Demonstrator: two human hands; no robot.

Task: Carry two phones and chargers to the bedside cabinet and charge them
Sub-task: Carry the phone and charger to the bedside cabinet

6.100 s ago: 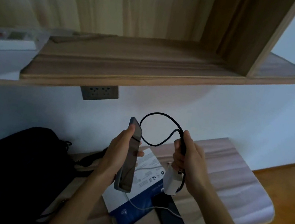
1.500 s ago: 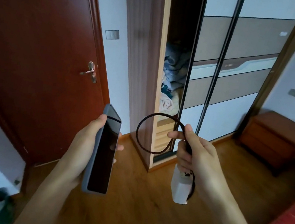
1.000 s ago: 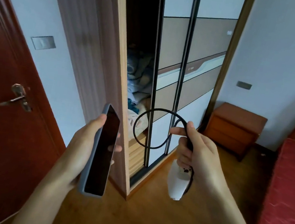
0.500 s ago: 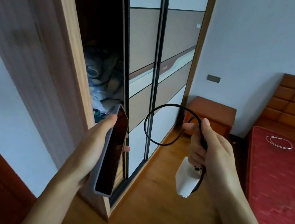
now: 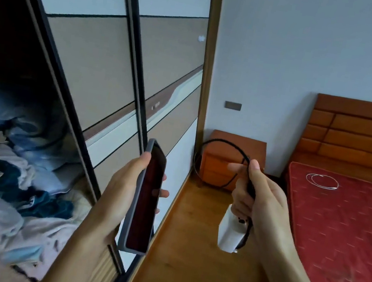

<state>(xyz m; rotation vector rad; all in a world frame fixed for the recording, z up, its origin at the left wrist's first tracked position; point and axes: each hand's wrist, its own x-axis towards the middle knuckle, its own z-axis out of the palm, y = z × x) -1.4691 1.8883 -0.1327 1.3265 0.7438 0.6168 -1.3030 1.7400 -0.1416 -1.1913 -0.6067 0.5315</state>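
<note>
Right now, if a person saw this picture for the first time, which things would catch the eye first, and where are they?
First, the two hands in the centre: the left hand holds a dark phone upright, and the right hand grips a white charger with a looped black cable. Next, the red bed at right, and the wooden bedside cabinet against the far wall.

Glossy phone [image 5: 146, 198] screen (matt grey case); polished wooden bedside cabinet [image 5: 231, 158].

**Bedroom with a sliding wardrobe and a red bed**

A wardrobe [image 5: 107, 73] with dark-framed sliding panels fills the left, its near side open on crumpled bedding [image 5: 2, 174]. A wooden floor [image 5: 188, 252] runs to a pale far wall [image 5: 318, 52] bearing a small grey plate [image 5: 233, 105]. On the right lies a red mattress [image 5: 346, 236] under an orange-brown headboard [image 5: 363, 136].
</note>
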